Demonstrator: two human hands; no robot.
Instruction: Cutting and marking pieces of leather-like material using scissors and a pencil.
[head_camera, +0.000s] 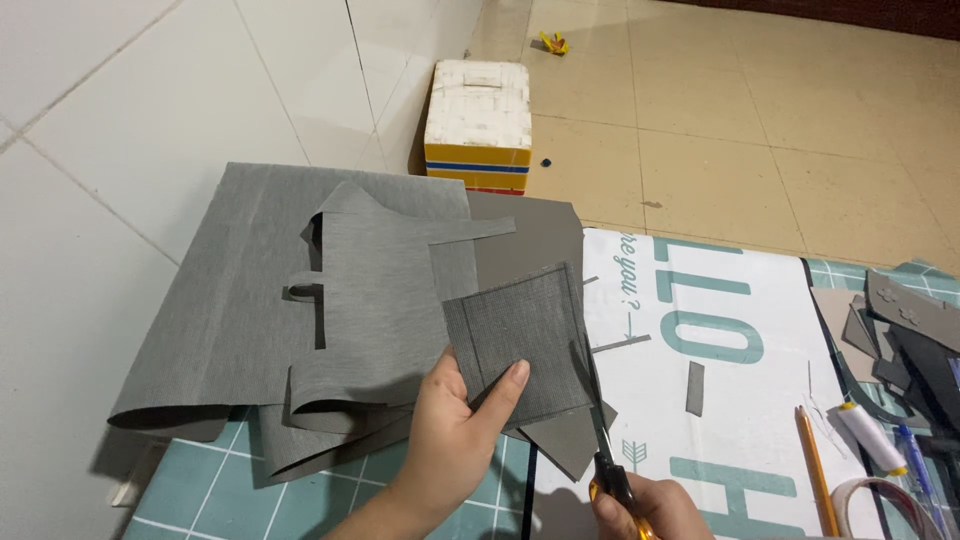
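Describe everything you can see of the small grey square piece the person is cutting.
The grey square piece looks like thin woven or textured sheet material, darker than the large grey sheets behind it. A faint line runs just inside its top and right edges. It is held up, slightly tilted, by the left hand, thumb pressed on its lower front. The scissors, in the right hand, meet its right edge, blades pointing upward.

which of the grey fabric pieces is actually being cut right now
The small dark square piece, pinched in the left hand, with the scissors in the right hand at its right edge. The larger sheets lie flat behind it.
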